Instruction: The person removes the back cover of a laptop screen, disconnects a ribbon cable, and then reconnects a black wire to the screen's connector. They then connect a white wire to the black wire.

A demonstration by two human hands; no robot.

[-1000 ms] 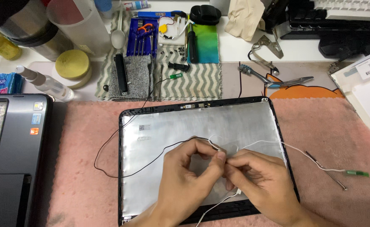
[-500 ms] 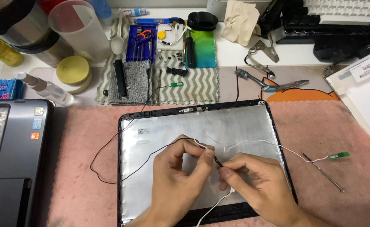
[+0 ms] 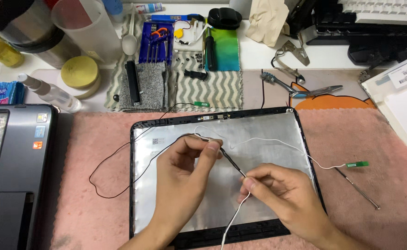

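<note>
Two hands worked over one laptop lid (image 3: pixel 259 139), which lay silver side up on a pink mat (image 3: pixel 97 208). Two thin cables ran across it: one black cable (image 3: pixel 115 155) and one white cable (image 3: pixel 277 141) (each ended in a small green tab, one beyond the lid's far edge, one off past the right hand).

The left hand (image 3: pixel 185 178) had thumb and forefinger pinched shut on the bundled stretch of cable (image 3: pixel 231 161), near where the black and white leads meet. The right hand (image 3: pixel 282 194) was likewise closed, its thumb and forefinger gripping the lower end of that same dark stretch. So the stretch ran taut and slanted between the two sets of fingertips, just above the lid. Below the right fingers, the white lead dropped toward the lid's near edge.

Beyond the fingers, one pair of pliers (image 3: pixel 300 88) lay on the desk, well apart from both hands.
</note>
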